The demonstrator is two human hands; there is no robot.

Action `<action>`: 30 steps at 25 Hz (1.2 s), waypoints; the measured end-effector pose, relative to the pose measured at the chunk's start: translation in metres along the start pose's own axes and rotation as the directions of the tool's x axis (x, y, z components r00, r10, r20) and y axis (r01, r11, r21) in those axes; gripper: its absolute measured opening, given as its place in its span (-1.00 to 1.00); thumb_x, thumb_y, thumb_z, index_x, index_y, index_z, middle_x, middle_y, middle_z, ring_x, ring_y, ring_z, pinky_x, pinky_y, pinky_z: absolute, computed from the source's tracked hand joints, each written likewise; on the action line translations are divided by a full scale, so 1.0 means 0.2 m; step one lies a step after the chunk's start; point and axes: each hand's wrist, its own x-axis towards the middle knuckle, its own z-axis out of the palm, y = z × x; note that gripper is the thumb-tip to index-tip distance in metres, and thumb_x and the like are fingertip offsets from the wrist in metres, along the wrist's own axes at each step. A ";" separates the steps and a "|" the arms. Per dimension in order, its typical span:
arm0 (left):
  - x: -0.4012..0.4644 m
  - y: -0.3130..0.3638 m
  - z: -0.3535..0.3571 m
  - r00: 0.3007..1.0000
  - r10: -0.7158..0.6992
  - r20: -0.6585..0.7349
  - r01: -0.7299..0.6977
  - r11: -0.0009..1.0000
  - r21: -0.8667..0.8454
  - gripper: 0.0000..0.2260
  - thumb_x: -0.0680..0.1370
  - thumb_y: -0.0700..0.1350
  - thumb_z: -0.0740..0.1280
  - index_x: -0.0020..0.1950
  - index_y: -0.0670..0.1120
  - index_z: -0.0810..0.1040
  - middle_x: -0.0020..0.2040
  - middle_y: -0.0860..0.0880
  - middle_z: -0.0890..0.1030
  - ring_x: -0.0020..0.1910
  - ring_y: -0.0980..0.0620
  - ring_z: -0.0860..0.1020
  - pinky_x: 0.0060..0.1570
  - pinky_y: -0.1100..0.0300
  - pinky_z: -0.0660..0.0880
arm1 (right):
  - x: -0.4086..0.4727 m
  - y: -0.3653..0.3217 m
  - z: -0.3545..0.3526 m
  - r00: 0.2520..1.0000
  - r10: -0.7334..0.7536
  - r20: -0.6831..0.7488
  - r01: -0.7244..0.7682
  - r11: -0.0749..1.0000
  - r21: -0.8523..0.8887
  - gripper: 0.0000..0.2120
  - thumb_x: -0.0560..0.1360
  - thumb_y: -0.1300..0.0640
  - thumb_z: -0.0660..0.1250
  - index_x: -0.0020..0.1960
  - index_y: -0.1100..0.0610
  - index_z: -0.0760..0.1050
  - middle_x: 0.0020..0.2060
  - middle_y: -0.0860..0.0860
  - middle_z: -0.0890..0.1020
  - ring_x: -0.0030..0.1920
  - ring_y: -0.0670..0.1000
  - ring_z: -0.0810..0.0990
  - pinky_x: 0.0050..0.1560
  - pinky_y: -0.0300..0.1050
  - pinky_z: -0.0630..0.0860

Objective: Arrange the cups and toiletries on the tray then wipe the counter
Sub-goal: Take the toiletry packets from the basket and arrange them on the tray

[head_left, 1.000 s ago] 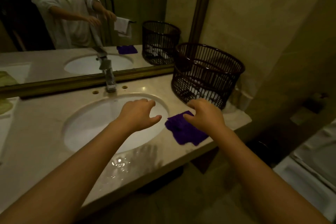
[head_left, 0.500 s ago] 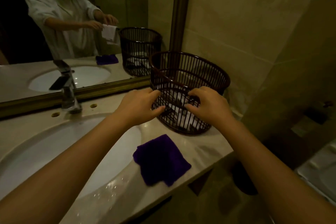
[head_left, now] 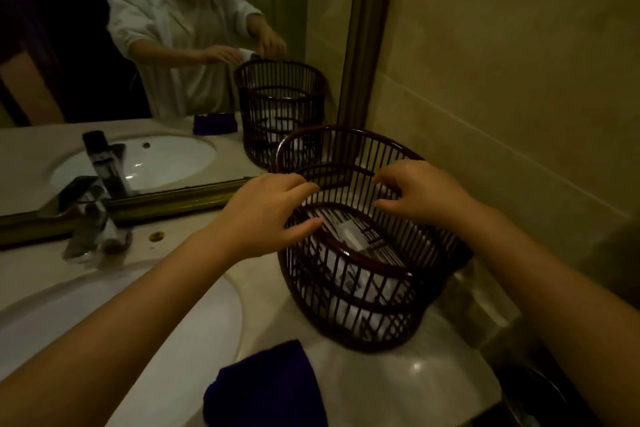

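A dark slatted basket (head_left: 349, 308) stands on the marble counter (head_left: 408, 381) against the right wall, with white wrapped toiletries (head_left: 349, 232) in its bottom. Over its left rim hovers my left hand (head_left: 266, 215), fingers and thumb spread in a loose curl. My right hand (head_left: 422, 194) is over the right side of the opening in the same pose. Neither hand plainly grips the rim, and the mirror shows both just above it. A purple cloth (head_left: 270, 388) lies folded at the counter's front edge, below the basket.
The white sink bowl (head_left: 121, 322) fills the left, with a chrome faucet (head_left: 100, 218) behind it. A gold-framed mirror (head_left: 173, 204) runs along the back. The tiled wall (head_left: 502, 80) closes the right side. Past the counter's right end the floor drops away.
Both hands have gone up from the purple cloth and the basket's side to its rim. The view has come closer to the basket and swung right.
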 end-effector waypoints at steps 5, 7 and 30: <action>0.02 0.04 0.15 0.991 -0.127 0.043 0.127 0.992 -0.011 -0.48 0.49 0.26 0.10 0.29 -0.04 0.43 0.18 -0.07 0.56 0.17 -0.02 0.50 0.12 0.15 0.33 | 0.37 0.21 0.13 0.947 -0.221 0.234 0.212 0.975 0.060 -0.63 0.43 -0.02 0.37 0.22 0.04 0.48 0.11 -0.01 0.58 0.09 -0.03 0.53 0.06 -0.06 0.54; 0.01 0.05 0.19 0.983 -0.171 0.063 0.173 0.985 -0.025 -0.49 0.50 0.26 0.09 0.27 -0.04 0.45 0.17 -0.06 0.57 0.18 -0.01 0.49 0.16 0.15 0.31 | 0.50 0.25 0.20 0.905 -0.266 0.331 0.237 0.963 0.126 -0.64 0.42 0.00 0.39 0.19 0.01 0.49 0.05 -0.06 0.58 0.04 -0.08 0.53 -0.04 -0.20 0.51; -0.08 0.08 0.47 0.912 -0.344 -0.224 0.198 0.847 -0.493 -0.46 0.52 0.29 0.00 0.16 -0.08 0.48 0.21 -0.04 0.48 0.40 -0.08 0.29 0.34 0.05 0.29 | 0.66 0.47 1.20 0.711 0.447 0.542 -0.585 0.804 0.104 -0.25 0.27 0.06 0.54 0.32 0.29 0.29 0.26 0.25 0.46 0.22 0.20 0.48 0.11 0.00 0.50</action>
